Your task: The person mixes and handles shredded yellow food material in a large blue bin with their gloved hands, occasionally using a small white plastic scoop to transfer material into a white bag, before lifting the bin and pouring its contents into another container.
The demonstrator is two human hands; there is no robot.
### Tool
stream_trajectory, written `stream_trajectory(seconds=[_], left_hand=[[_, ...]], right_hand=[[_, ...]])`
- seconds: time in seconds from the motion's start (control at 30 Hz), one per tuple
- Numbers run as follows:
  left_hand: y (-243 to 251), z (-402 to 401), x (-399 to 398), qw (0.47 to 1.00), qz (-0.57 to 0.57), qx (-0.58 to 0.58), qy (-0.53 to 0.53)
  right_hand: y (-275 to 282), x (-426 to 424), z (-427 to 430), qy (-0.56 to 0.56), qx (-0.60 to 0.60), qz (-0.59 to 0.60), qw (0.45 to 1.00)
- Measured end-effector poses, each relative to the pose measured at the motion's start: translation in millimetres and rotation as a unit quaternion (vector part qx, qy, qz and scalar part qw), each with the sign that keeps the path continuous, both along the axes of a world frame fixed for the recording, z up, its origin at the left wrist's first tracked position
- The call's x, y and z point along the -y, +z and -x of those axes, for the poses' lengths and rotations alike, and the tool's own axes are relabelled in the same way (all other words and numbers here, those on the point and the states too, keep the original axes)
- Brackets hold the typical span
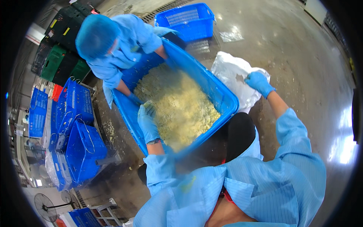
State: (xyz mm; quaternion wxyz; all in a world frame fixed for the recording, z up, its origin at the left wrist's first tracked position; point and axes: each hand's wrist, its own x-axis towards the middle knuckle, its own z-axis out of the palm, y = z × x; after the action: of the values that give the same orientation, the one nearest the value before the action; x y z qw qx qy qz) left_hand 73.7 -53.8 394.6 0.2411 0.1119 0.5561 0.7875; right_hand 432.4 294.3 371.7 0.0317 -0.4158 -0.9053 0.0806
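A large blue plastic tub [224, 110] stands before me, holding a heap of pale yellow shredded food [181, 107]. My left hand [148, 120], in a blue glove, is over the tub's left part beside the heap, fingers bent; whether it holds some of the shreds I cannot tell. To the right of the tub, my gloved right hand [258, 82] grips the edge of a white plastic bag [234, 76] with a torn opening. The bag lies against the tub's outer side. Part of the heap is blurred.
Across the tub, a co-worker [122, 51] in a blue cap leans in with both gloved hands inside. A blue basket [184, 31] and a clear plastic sheet [231, 35] are on the floor beyond. Blue crates [85, 153] stand at left, near stacked dark crates [65, 28] and a fan [45, 207].
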Motion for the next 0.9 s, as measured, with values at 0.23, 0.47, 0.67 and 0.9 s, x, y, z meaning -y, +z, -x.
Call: stream_trajectory(seconds=[0.23, 0.47, 0.67, 0.9], left_hand=[[45.0, -24.5, 29.1, 0.988, 0.016, -0.129, 0.089], [-65.7, -47.1, -32.4, 0.924, 0.099, -0.356, 0.101], [-211.5, 95.8, 73.1, 0.643, 0.46, -0.601, -0.116], [-126.2, 33.0, -34.6, 0.959, 0.101, 0.146, -0.222]], right_hand=[[93.3, 121.8, 80.1, 0.148, -0.162, 0.031, 0.975], [-41.6, 133.6, 157.0, 0.24, 0.051, 0.098, 0.964], [-46.6, 232.1, 245.5, 0.365, 0.029, 0.103, 0.925], [-89.5, 142.2, 197.1, 0.252, 0.052, -0.066, 0.964]])
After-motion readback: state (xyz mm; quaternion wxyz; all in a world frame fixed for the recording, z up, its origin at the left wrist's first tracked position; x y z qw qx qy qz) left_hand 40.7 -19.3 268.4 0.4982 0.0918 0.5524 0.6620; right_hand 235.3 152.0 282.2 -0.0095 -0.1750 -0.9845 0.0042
